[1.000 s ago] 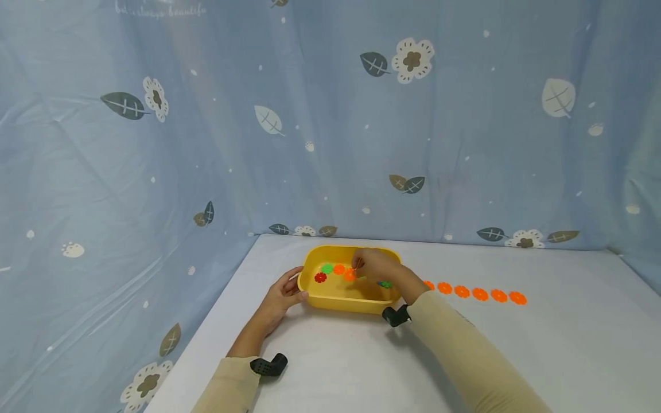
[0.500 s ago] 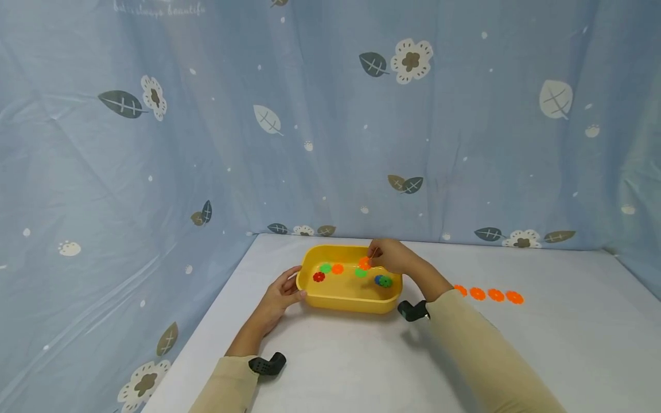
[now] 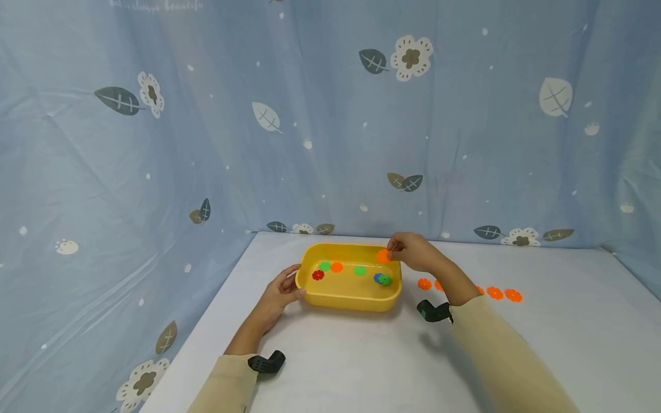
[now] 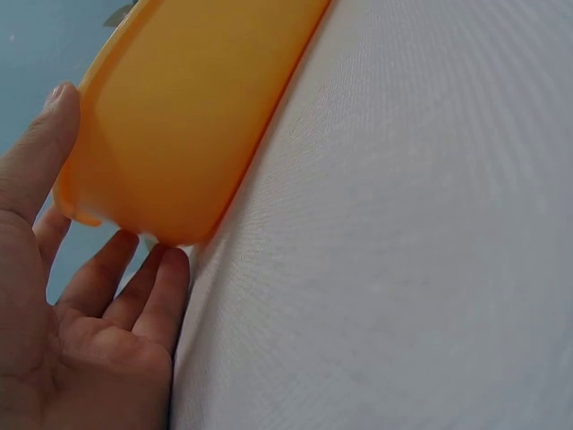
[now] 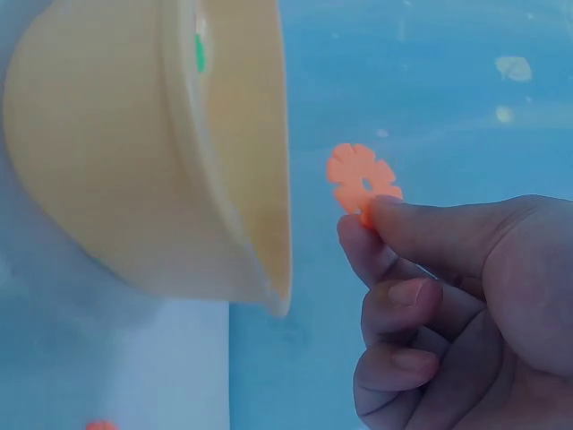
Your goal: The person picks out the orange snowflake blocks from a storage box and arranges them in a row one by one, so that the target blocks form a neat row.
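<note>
My left hand (image 3: 277,297) holds the left end of a yellow plastic tray (image 3: 345,301), its thumb (image 4: 55,134) by the rim and its fingertips against the end wall. Above the tray's back right corner, my right hand (image 3: 417,252) pinches an orange flower-shaped plastic disc (image 5: 351,168) between thumb and index finger; its other fingers are curled. Inside the tray lie a red disc (image 3: 318,275), green discs (image 3: 360,270), another orange disc (image 3: 337,267) and a blue disc (image 3: 378,278) partly under a dark green one (image 3: 385,280).
Right of the tray, a row of orange discs (image 3: 495,293) lies on the white tablecloth (image 3: 341,361), partly hidden behind the right wrist. A blue patterned curtain (image 3: 330,143) hangs behind and along the left. Each wrist wears a small black camera (image 3: 267,362).
The right hand has picked the orange disc out of the tray's middle and carried it up and right to the right rim. The left hand has stayed at the tray's left end.
</note>
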`<state>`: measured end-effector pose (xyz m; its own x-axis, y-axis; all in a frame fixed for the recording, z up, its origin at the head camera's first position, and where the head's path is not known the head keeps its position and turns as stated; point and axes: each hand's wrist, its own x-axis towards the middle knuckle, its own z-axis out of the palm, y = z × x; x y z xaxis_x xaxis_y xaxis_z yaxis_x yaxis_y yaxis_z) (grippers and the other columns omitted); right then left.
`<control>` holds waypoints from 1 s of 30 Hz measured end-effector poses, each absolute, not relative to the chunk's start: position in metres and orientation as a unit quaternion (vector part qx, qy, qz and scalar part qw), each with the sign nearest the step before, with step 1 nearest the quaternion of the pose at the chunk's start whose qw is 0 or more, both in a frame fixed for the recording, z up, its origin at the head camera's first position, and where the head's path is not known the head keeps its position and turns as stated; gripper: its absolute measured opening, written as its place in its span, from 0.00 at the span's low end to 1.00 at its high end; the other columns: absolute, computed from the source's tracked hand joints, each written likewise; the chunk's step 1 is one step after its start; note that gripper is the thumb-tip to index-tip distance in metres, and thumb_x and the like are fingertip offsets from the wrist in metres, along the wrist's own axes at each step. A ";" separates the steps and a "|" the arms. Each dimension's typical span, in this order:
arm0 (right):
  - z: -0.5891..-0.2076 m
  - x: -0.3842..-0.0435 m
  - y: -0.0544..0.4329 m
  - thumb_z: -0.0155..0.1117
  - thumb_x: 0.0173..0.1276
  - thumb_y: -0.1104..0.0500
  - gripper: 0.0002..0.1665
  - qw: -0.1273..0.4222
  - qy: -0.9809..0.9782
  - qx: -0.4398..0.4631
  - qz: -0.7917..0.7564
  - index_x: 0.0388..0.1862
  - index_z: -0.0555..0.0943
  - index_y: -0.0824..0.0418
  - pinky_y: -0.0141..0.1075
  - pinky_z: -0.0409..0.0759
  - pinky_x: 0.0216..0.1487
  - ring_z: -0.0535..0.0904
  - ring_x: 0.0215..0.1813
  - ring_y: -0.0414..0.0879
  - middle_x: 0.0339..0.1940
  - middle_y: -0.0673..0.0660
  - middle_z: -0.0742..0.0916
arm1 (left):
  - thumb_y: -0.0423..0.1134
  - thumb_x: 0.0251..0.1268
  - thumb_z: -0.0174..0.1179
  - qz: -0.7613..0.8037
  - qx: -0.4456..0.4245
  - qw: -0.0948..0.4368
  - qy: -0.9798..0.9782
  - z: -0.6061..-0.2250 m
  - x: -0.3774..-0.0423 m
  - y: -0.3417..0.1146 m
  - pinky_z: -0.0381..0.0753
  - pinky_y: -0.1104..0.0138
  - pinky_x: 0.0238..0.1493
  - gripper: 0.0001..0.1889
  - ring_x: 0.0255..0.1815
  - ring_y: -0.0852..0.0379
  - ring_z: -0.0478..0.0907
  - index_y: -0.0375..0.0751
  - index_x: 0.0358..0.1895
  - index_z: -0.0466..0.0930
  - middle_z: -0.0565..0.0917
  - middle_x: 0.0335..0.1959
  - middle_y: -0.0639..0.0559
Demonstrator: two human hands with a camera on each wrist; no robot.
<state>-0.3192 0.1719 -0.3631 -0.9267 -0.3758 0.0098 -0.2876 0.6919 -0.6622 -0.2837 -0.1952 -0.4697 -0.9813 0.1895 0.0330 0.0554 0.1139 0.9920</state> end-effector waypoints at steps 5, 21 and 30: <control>-0.364 -0.316 0.183 0.61 0.71 0.61 0.07 0.057 0.917 -0.167 -0.357 0.43 0.78 0.63 0.41 0.79 0.42 0.77 0.41 0.51 0.37 0.55 0.82 | 0.33 0.62 0.66 0.666 0.086 0.053 0.739 -0.468 -0.283 -0.197 0.70 0.62 0.63 0.35 0.68 0.47 0.67 0.51 0.72 0.63 0.68 0.70 0.43; -0.379 -0.302 0.237 0.60 0.71 0.58 0.10 0.030 0.924 -0.130 -0.357 0.45 0.78 0.63 0.44 0.79 0.43 0.78 0.43 0.53 0.37 0.55 0.83 | 0.34 0.61 0.68 0.662 0.074 0.060 0.744 -0.471 -0.284 -0.196 0.70 0.62 0.63 0.36 0.68 0.47 0.67 0.52 0.72 0.63 0.68 0.70 0.44; -0.396 -0.295 0.275 0.59 0.72 0.57 0.13 0.018 0.924 -0.111 -0.367 0.48 0.77 0.65 0.44 0.78 0.43 0.78 0.45 0.57 0.40 0.56 0.83 | 0.31 0.63 0.65 0.673 0.078 0.069 0.732 -0.466 -0.282 -0.197 0.68 0.62 0.64 0.36 0.70 0.47 0.65 0.50 0.73 0.61 0.66 0.71 0.43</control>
<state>-0.2951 0.2751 -0.3963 -0.9749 -0.2173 0.0485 -0.1915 0.7067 -0.6812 -0.2823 -0.1968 -0.4656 -0.9782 0.2074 0.0041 0.0214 0.0811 0.9965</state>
